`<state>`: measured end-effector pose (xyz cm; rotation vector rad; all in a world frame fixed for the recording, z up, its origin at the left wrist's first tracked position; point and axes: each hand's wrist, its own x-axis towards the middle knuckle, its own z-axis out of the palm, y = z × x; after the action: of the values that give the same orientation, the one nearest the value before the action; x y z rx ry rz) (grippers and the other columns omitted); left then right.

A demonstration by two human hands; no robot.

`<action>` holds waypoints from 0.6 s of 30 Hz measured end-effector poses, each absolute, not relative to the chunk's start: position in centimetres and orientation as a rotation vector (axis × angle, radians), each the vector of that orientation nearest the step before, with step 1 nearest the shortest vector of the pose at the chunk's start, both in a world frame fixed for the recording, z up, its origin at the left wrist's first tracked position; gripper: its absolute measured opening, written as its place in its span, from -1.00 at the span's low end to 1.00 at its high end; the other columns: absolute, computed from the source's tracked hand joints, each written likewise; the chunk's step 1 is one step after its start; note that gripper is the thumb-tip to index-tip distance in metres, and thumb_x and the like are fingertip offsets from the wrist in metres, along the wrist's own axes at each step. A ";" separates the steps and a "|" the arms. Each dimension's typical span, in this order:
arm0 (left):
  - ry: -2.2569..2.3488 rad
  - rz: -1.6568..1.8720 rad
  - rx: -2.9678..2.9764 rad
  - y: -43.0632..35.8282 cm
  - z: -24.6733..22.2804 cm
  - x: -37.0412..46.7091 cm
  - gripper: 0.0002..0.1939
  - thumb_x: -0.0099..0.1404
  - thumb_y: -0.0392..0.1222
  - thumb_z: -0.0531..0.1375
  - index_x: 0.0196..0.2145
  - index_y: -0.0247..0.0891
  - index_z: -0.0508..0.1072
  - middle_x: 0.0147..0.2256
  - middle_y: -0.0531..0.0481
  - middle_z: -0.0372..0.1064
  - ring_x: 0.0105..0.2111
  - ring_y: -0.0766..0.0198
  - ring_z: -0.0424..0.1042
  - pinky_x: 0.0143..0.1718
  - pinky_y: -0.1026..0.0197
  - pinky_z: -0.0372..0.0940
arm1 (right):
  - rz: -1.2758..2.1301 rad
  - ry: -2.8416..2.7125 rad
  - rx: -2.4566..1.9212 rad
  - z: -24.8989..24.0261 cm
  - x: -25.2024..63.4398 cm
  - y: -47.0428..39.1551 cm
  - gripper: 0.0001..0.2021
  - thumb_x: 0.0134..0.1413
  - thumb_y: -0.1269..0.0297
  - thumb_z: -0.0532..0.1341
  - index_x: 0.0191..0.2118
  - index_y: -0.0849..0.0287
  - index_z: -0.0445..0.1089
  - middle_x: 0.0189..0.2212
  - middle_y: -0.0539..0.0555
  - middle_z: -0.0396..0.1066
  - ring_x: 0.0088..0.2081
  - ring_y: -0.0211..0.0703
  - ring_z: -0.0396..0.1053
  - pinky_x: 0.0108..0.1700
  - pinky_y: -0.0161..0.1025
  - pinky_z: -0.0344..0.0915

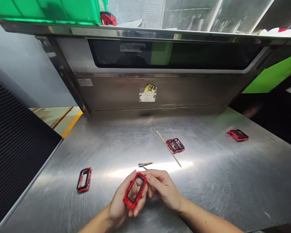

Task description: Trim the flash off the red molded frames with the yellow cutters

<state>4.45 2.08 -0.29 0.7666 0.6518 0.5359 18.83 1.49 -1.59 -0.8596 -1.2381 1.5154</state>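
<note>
A red rectangular frame (130, 203) with a black inner rim lies tilted in my left hand (118, 200), whose fingers wrap round its back and show through the opening. My right hand (168, 192) pinches the upper right corner of the same frame with thumb and forefinger. Just beyond my hands lies a small metal tool with a yellowish handle (145, 164), partly hidden by my right hand. Farther off, a thin wooden stick (163, 139) rests slantwise against a pair of red and black frames (175, 145) lying side by side.
On the metal table (106, 145), another red and black frame (89, 178) lies at left and more red and black pieces (238, 135) at far right. A shelf (145, 33) overhead bears a green bin (48, 11). Black ribbed material (19, 155) borders the left edge.
</note>
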 end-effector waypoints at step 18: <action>0.673 0.535 0.766 2.1 0.1 4.5 -0.41 0.28 0.24 -0.12 -0.58 -0.29 0.34 -0.85 0.19 0.00 -0.85 0.50 -0.19 -0.72 0.27 -0.31 | 1.511 -1.260 -0.897 -1.4 18.9 1.5 -0.48 0.11 -0.19 0.17 -0.23 0.23 0.54 -0.65 -0.04 0.23 -0.65 -0.32 0.14 -0.59 -0.39 0.12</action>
<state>4.54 2.10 0.14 0.7659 0.6728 0.5353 18.91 1.46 -1.37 -0.8974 -1.2597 1.5109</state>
